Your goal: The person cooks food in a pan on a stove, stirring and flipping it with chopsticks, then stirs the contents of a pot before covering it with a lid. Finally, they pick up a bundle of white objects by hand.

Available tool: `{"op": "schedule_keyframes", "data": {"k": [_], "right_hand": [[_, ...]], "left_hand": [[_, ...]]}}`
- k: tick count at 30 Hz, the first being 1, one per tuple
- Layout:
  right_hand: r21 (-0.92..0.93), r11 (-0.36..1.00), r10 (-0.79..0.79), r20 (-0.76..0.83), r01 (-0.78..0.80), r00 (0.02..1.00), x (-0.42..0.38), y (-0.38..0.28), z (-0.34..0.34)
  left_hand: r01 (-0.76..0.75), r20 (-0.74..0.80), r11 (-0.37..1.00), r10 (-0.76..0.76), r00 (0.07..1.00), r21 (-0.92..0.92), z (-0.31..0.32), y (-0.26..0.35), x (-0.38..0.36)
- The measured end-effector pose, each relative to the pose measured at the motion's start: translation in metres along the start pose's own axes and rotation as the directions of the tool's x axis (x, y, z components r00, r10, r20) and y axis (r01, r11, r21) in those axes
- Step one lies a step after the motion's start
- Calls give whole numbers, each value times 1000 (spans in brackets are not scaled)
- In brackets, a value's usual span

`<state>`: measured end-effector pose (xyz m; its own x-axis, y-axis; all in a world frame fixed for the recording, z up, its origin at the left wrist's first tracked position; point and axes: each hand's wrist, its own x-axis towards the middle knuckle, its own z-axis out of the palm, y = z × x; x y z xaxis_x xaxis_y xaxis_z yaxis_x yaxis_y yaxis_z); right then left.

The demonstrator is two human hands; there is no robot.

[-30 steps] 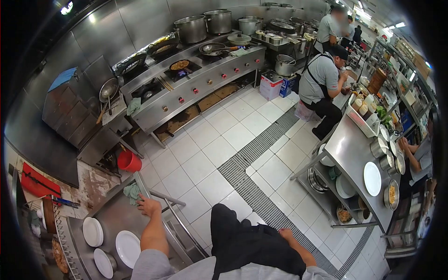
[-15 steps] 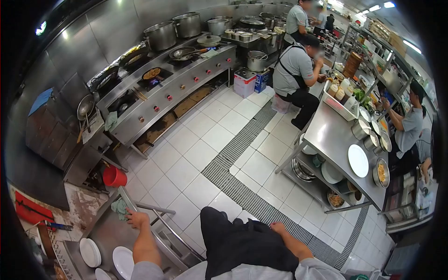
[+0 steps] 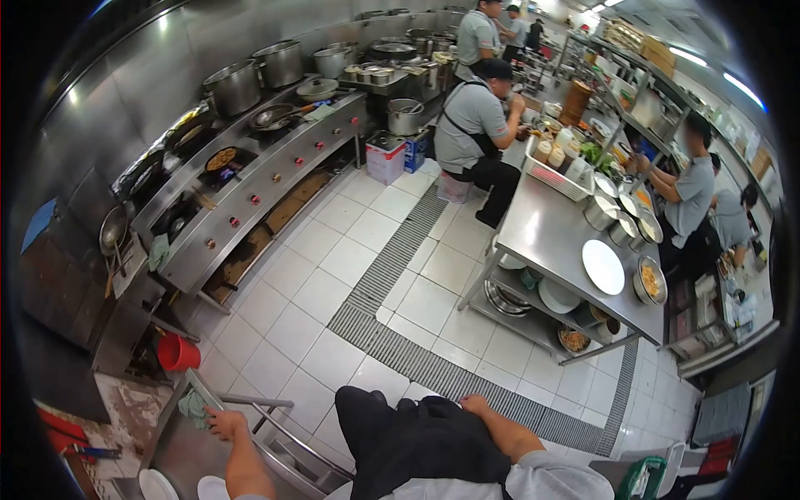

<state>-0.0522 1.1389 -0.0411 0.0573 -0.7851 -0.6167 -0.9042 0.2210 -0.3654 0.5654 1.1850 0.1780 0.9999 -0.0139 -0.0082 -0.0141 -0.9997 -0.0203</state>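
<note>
My left hand (image 3: 225,423) rests at the edge of a steel table (image 3: 175,454) at the lower left, with its fingers apart and nothing visible in them. Just beyond its fingertips lies a crumpled green cloth (image 3: 193,408). White plates (image 3: 157,485) are partly in view on the same table. My right hand (image 3: 475,405) is beside the black apron (image 3: 417,450) over my lap, its fingers curled in; whether they hold anything is hidden.
A stove (image 3: 275,179) with pots and pans runs along the left wall. A red bucket (image 3: 177,352) stands on the tiled floor. At the right is a steel counter (image 3: 542,242) with a white plate (image 3: 602,267) and bowls. One person (image 3: 479,125) sits beside it; others stand farther back.
The view has turned right, so the stove and counter appear farther left. The left-hand plates have slipped partly out of frame. My left hand remains beside the cloth.
</note>
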Motion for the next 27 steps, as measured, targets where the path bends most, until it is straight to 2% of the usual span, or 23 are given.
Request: {"op": "schedule_keyframes", "data": {"k": [2, 4, 6, 12, 14, 18, 27], "right_hand": [[33, 999, 39, -10, -39, 999, 6, 7, 8], [24, 999, 39, -24, -38, 999, 5, 6, 10], [81, 993, 89, -59, -84, 994, -4, 3, 8], [82, 994, 79, -45, -76, 996, 3, 8, 18], [58, 998, 32, -87, -27, 996, 5, 10, 22], [28, 998, 61, -72, -59, 995, 1, 0, 12], [95, 994, 50, -33, -46, 998, -12, -16, -7]], "left_hand": [[-34, 19, 999, 34, 999, 16, 6, 2, 4], [37, -31, 999, -37, 999, 10, 22, 1, 17], [29, -27, 999, -28, 999, 22, 18, 2, 13], [45, -14, 999, -45, 999, 20, 12, 4, 9], [45, -2, 999, -45, 999, 19, 11, 3, 9], [38, -13, 999, -37, 999, 28, 15, 3, 12], [17, -4, 1000, -17, 1000, 15, 11, 2, 10]]}}
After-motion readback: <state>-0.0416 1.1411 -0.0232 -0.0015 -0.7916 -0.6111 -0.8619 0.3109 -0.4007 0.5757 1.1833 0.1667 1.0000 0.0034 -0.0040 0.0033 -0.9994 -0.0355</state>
